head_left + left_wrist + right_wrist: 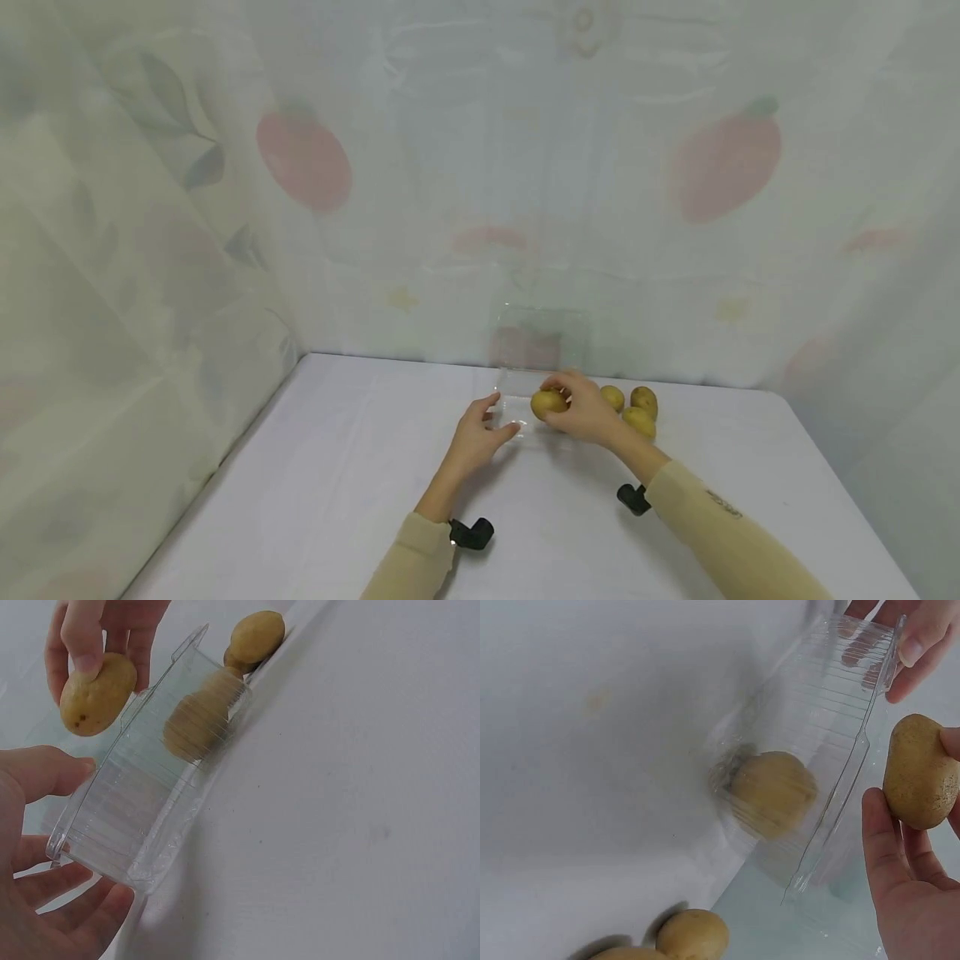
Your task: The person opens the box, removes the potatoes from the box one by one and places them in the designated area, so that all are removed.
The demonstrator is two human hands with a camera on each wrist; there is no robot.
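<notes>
Nearest me, both forearms in beige sleeves come in over the near edge of the table [315,467], each with a black wrist camera.

Left hand [477,435]: fingers loosely spread, thumb and fingertips resting against the near-left end of the clear plastic container [150,802]. It steadies the rim; from these views I cannot tell whether it pinches it. I log it as relaxed, not clamped.

Right hand [581,410]: fingers and thumb curled round one potato [549,403], held firmly. The left wrist view shows this held potato [97,694] above the container's rim, not yet inside. The right wrist view agrees: potato [921,782] in the fingers, just beside the container's wall [832,727].

Container position: toward the far edge of the table, about the middle of its width, lid standing open behind it against the fabric backdrop [675,208].

One potato [772,793] shows through the ribbed clear wall; I cannot tell whether it lies inside or just behind.

Farther right, three loose potatoes [633,408] sit together on the table, just beside the container, near the far edge.

Judgement on progress: early. One potato in hand at the rim, three left on the table, lid not closed.
</notes>
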